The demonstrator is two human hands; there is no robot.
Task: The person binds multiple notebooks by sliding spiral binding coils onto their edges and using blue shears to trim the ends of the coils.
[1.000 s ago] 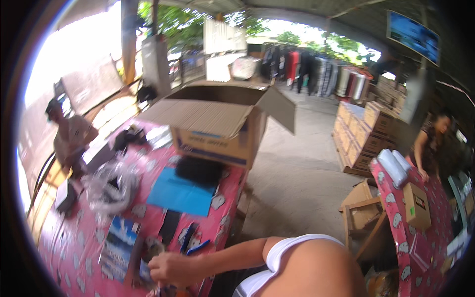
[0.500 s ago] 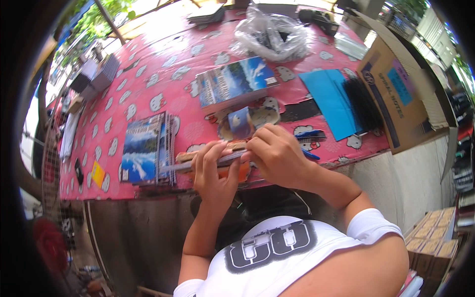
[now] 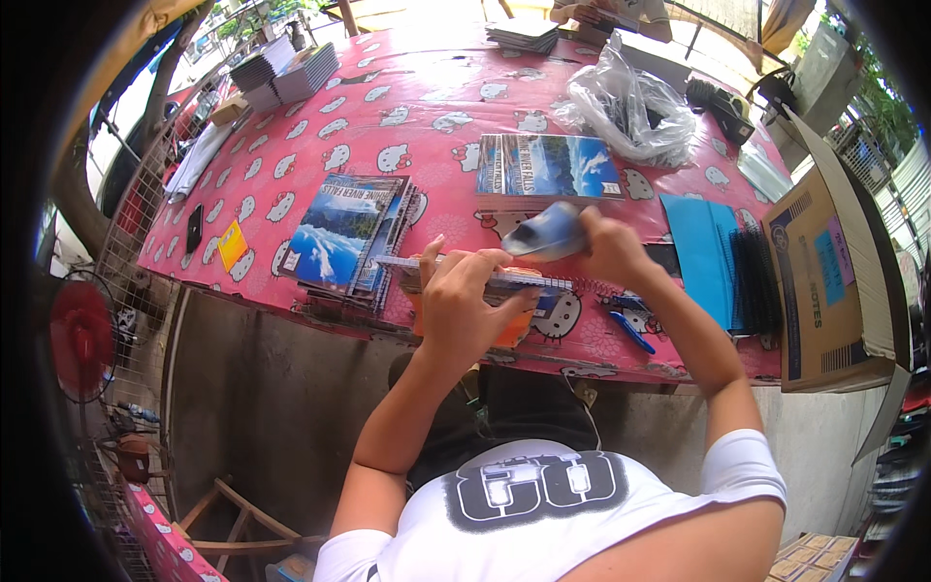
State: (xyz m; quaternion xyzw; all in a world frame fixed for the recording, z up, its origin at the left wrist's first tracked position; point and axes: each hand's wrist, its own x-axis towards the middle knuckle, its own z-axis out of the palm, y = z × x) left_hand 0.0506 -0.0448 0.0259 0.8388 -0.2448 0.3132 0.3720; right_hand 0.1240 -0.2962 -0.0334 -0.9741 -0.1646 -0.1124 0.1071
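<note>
My left hand (image 3: 458,303) is closed round a notebook (image 3: 539,281), held edge-up at the table's near edge. An orange piece (image 3: 518,330) shows below it. My right hand (image 3: 619,254) grips a blue-grey, hollow, cup-like thing (image 3: 543,233), smeared by motion, just above and right of the notebook; its exact kind is unclear. To the left lies a pile of notebooks (image 3: 335,233) with blue landscape covers. Behind my hands stands another stack of these notebooks (image 3: 567,165).
A blue-handled tool (image 3: 632,332) lies right of my hands. Farther right are blue sheets (image 3: 693,228), black spiral coils (image 3: 752,281) and an open cardboard box (image 3: 824,281). A clear plastic bag (image 3: 621,102) sits behind. A phone (image 3: 194,228) lies left; a person (image 3: 630,17) works opposite.
My right hand has left the notebook and picked the blue-grey cup-like thing off the table. My left hand still holds the notebook. The view has shifted, bringing the person opposite into sight.
</note>
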